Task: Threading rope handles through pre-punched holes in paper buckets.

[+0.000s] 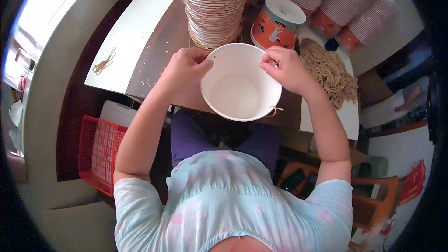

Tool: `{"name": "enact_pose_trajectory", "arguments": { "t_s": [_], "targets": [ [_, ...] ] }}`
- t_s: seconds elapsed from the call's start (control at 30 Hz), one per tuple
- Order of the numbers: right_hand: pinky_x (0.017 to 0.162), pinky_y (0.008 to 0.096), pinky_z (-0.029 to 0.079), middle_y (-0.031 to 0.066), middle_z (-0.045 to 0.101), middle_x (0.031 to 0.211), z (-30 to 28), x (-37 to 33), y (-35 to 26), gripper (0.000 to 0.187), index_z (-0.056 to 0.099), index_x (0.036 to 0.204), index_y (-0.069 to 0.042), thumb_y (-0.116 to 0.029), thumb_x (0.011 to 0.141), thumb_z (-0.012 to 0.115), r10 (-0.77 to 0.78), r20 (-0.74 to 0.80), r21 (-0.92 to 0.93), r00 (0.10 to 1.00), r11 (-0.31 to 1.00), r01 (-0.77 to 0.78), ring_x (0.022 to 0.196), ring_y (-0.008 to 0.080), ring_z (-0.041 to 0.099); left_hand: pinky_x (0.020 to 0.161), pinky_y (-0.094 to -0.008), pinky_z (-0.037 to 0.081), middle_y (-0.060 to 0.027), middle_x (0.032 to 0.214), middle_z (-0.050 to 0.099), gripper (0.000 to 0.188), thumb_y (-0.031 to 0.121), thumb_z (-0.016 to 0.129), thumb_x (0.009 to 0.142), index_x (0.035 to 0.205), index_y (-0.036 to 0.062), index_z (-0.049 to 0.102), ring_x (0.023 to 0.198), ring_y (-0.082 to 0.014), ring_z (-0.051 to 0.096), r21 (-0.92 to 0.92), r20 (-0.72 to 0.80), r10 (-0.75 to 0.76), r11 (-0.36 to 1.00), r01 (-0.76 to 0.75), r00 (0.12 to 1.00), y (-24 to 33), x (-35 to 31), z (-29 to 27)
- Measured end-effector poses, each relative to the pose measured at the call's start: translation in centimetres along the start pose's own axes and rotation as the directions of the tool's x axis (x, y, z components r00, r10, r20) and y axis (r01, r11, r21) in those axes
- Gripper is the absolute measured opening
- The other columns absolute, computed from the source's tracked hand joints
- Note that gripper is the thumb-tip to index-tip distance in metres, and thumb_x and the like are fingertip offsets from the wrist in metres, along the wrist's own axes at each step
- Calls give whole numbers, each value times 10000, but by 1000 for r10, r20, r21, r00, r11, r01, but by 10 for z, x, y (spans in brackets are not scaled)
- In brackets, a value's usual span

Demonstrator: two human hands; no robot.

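A white-lined round paper bucket (235, 91) faces me, its mouth tilted up, above the table's near edge. My left hand (185, 67) is closed at its left rim, thumb by a small punched hole; the fingertips are partly hidden behind the wall. My right hand (285, 67) pinches at the right rim, and a tiny tan cord tip shows by the thumb inside the bucket. A short knotted cord end (275, 109) sticks out from the lower right rim.
Behind stands a tall stack of nested buckets (214, 9) with cords. An orange printed bucket (277, 23) sits right of it, near a heap of tan cords (329, 72). A few cords (104, 62) lie on the left white board. A red plastic crate (100, 149) is lower left.
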State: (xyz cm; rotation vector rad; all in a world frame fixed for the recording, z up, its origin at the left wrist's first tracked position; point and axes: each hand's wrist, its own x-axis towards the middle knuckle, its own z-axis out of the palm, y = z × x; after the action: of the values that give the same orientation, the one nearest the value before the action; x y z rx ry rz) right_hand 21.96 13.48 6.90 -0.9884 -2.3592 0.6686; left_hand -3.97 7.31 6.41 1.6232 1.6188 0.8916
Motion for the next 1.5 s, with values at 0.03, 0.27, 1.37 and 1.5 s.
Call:
{"name": "enact_pose_trajectory", "arguments": {
  "t_s": [0.03, 0.27, 1.37, 1.5],
  "targets": [
    [679, 312, 469, 104, 597, 786, -1, -1, 1, 128, 596, 807, 35, -87, 785, 627, 2, -1, 1, 1000, 1000, -2, 716, 187, 584, 734, -385, 511, -196, 804, 668, 280, 233, 611, 791, 883, -22, 684, 746, -276, 661, 30, -69, 33, 999, -31, 997, 2, -1, 4],
    [665, 305, 467, 104, 593, 770, 2, -1, -8, 124, 596, 807, 35, -83, 780, 621, -22, 14, -7, 1000, 1000, 22, 704, 173, 579, 616, -418, 501, -202, 626, 594, 285, 243, 574, 815, 740, -18, 660, 598, -352, 609, 543, -149, 256, 828, -137, 955, 11, 19, 11],
    [569, 247, 432, 1, 609, 689, 20, 40, -50, 139, 645, 795, 2, -137, 806, 644, 273, 206, 286, 940, 901, -325, 624, 69, 530, 547, -275, 448, -80, 731, 607, 291, 253, 583, 888, 950, -30, 611, 592, -101, 546, -48, -346, -83, 996, 71, 935, -50, -22, 1],
    [568, 274, 454, 40, 623, 678, 29, 43, -41, 154, 650, 771, 4, -150, 778, 643, 297, 212, 267, 931, 899, -348, 614, 97, 557, 605, -250, 478, -78, 804, 640, 297, 147, 661, 807, 1047, -22, 610, 647, -85, 569, -132, -357, -35, 991, -13, 933, -34, -33, 7]
  ]
}}
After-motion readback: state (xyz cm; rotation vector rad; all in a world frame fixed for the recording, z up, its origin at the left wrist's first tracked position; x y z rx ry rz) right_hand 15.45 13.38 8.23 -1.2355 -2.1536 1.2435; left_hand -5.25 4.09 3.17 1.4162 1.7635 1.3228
